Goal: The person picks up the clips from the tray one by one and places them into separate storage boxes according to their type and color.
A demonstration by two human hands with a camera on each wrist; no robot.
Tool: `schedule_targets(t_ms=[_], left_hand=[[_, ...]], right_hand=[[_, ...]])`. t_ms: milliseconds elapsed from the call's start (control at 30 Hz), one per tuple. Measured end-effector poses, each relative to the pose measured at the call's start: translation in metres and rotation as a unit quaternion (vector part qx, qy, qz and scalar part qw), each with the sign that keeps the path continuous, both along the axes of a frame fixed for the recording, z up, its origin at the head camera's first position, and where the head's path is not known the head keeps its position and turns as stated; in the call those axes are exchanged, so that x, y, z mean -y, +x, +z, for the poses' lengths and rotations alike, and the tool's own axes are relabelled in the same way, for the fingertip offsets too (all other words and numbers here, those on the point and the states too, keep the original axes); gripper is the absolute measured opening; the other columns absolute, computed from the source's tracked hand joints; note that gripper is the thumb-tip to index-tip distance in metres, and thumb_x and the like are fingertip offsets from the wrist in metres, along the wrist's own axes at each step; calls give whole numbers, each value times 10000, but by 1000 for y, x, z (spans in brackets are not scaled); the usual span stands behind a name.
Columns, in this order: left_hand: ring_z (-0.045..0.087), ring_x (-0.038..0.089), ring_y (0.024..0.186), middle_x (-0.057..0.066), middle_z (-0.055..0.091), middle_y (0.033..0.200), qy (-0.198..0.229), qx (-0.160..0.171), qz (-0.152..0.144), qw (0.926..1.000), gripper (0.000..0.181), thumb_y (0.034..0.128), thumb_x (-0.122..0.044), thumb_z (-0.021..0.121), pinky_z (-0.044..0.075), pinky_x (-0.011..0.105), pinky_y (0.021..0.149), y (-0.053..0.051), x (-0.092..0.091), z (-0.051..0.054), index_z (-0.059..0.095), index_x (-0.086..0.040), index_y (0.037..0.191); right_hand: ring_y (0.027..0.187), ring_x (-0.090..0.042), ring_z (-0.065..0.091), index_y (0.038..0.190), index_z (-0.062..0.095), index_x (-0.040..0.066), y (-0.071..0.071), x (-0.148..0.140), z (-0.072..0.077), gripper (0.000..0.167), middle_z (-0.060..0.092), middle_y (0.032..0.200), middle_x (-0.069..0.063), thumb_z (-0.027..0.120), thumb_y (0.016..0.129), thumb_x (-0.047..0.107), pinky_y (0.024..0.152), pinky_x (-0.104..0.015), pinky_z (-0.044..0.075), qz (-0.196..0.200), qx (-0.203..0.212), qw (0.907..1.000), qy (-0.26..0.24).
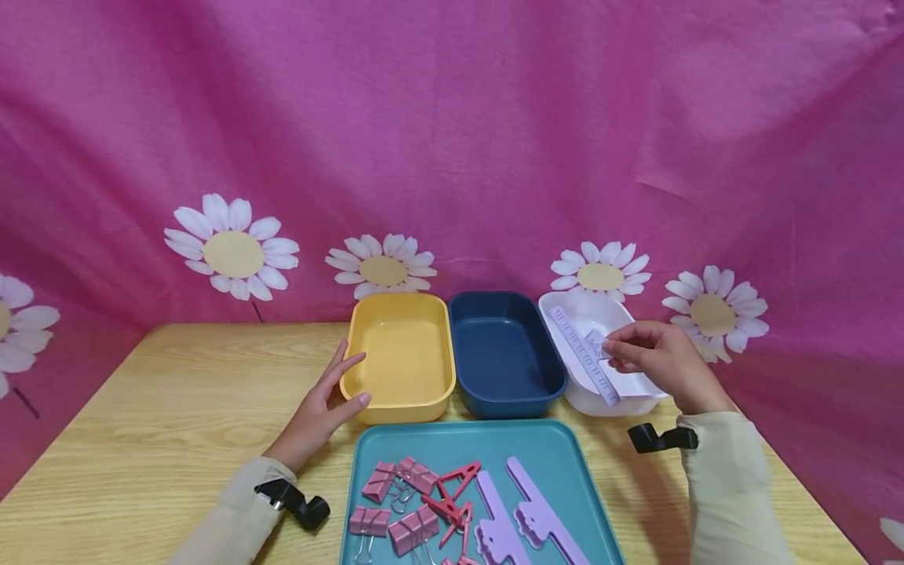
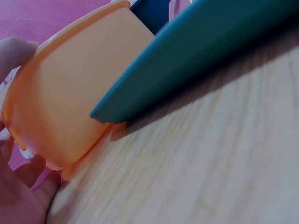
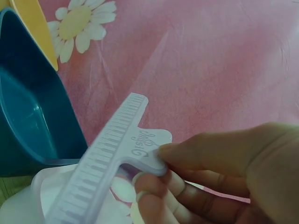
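Landmark: white bin (image 1: 632, 405). Right grip (image 1: 664, 357) at right side of it, pinching side tab of piano-key clip (image 1: 585, 357) between thumb and fingers. Bar of clip over the white bin's opening, toward its left side, hence just left of right grip. Long axis diagonal across the bin: far-left end to near end, slanting rightward in head view. Contact with bin rim: cannot tell.

Right grip by far the nearer to white bin. Left grip (image 1: 314, 412) well left of it, beyond navy bin (image 1: 512, 404), fingers spread and unclenched, resting at left rim of yellow bin (image 1: 406, 412).

Materials: clip in pale lilac, apparently stiff plastic; straight flat bar, printed piano keys, script lettering on tab. All three bins smooth-walled, round-cornered, in one row; navy just left of white, yellow next along.

In front and to the left of white bin: teal tray (image 1: 494, 439), low raised lip. On it: pink binder clips (image 1: 369, 520) with wire handles, red pegs (image 1: 445, 508) in a jumble, purple long clips (image 1: 499, 522) with scalloped tabs. Under white bin: wood-grain tabletop (image 1: 233, 377). Behind: magenta cloth (image 1: 452, 157), soft folds, daisy print.
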State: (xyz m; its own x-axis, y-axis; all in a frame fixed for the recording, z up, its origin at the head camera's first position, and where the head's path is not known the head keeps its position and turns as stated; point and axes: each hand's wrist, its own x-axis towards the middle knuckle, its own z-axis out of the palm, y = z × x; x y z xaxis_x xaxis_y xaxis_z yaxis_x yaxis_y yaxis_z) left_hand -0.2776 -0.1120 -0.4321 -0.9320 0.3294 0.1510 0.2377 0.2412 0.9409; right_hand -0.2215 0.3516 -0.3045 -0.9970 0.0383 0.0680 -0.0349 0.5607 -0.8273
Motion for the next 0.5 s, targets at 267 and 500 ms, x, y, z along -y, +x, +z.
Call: schedule_targets(t_ms=[267, 500], left_hand=[[63, 253, 1476, -131, -30, 1609, 18, 25, 15, 10000, 642, 920, -368, 648, 207, 463, 1150, -1, 0, 2, 356, -298, 1487], [76, 263, 1475, -146, -27, 1606, 11, 26, 19, 10000, 631, 917, -380, 648, 219, 475, 1145, -1, 0, 0, 366, -322, 1478]], right_hand=[[820, -151, 679, 1167, 616, -63, -5, -2, -5, 398, 692, 1008, -148, 643, 938, 261, 753, -245, 568, -347, 38, 9993, -149], [772, -101, 684, 1177, 603, -92, -11, -7, -19, 405, 697, 932, -46, 654, 931, 226, 729, -245, 575, -556, -333, 9966, -501]])
